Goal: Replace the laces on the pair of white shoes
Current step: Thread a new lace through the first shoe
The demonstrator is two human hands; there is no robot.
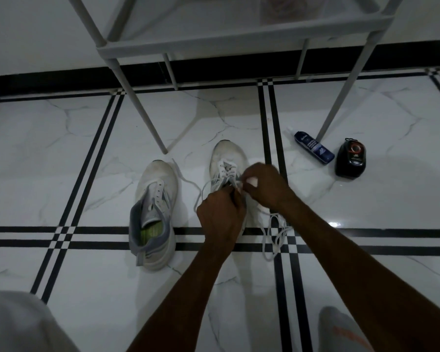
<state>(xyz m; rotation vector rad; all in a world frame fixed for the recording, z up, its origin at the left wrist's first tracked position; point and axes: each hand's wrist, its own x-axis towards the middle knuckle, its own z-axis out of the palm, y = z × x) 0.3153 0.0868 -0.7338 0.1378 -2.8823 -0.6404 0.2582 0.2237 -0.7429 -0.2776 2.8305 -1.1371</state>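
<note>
Head view, right shoe (228,171): stands toe-away on the tiled floor (366,199), lace crossed through its lower eyelets, so I read it as mid-threading.
Left hand (220,219): fingers curled over the tongue area, pinching the lace (225,174), I judge to keep it taut.
Right hand (261,184): fingertips pinched on a lace end beside the upper eyelets, likely feeding it in.
Left shoe (154,214): just beside, eyelets bare, waiting its turn.
Loose lace (273,237): heaped on the floor beside my right wrist; old or spare, I cannot tell.
Spray bottle (314,148), black case (350,161): set well apart, clear of my work.
</note>
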